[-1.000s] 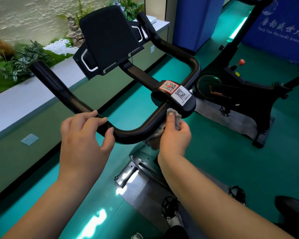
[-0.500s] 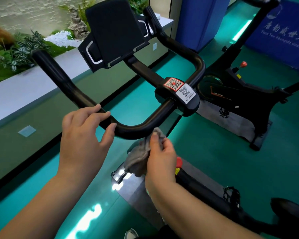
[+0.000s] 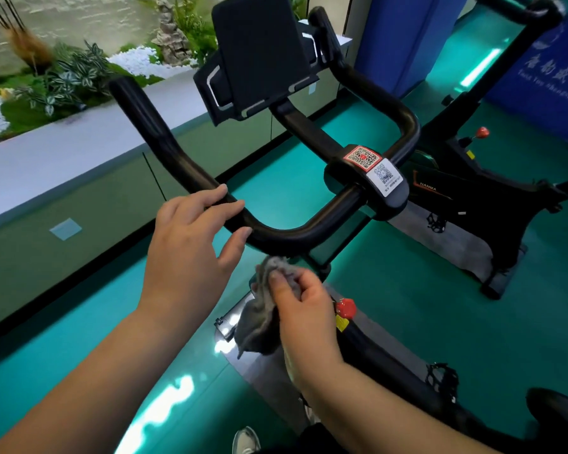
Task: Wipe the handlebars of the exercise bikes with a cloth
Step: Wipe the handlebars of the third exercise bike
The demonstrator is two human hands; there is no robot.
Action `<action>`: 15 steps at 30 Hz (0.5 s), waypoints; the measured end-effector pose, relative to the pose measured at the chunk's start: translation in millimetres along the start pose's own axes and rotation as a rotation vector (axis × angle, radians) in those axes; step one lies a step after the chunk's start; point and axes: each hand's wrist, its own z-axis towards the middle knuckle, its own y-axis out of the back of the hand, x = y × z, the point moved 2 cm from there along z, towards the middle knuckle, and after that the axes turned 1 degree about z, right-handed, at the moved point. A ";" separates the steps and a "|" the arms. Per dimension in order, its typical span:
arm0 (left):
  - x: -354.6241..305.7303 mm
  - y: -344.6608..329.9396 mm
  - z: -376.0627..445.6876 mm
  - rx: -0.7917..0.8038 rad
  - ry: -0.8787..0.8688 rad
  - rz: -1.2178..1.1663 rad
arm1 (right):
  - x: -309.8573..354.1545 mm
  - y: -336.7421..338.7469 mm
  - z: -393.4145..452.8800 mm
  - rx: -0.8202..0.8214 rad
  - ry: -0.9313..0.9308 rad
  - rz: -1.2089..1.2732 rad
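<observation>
left hand rests on the black handlebar, fingers loosely curved over it. right hand pinches the grey cloth just below the bar's near bend.

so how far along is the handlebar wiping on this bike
Done: nothing provable; the black handlebar shows no wipe marks either way. In hand: the right hand pinches the grey cloth just under the bar's lower curve, off the surface, while the left hand rests on the left bend. Left: likely the long left horn, the right loop, and the second bike behind.
</observation>
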 end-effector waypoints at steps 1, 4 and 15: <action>1.0 2.9 -3.3 0.002 0.012 -0.037 | 1.3 -0.4 -1.3 0.045 0.013 -0.011; 5.1 10.4 -24.5 -0.056 0.093 -0.202 | 6.5 3.8 -0.9 0.106 0.054 -0.069; 14.9 -9.3 -71.4 0.351 0.672 -0.531 | -5.2 -3.0 -6.3 0.430 0.288 -0.567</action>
